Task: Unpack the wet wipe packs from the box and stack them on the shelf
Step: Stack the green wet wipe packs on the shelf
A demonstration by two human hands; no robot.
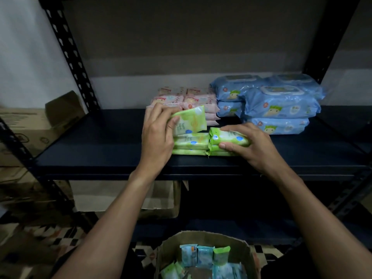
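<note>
From the head camera, the left hand (156,135) pinches a green wet wipe pack (190,120), tilted up on its edge, with thumb and fingers clamped on its left end above the left green stack (191,142). The right hand (248,147) lies over the right green stack (227,140), fingers on top and thumb against the front, closed around the uppermost pack. Both green stacks sit side by side, touching, near the front of the dark shelf (100,150). Behind them stand pink packs (198,101), and to their right larger blue packs (279,103) piled in layers. Below, at the bottom edge, the open cardboard box (203,238) holds more packs (198,256), blue and green, though the dim light makes their count unclear.
</note>
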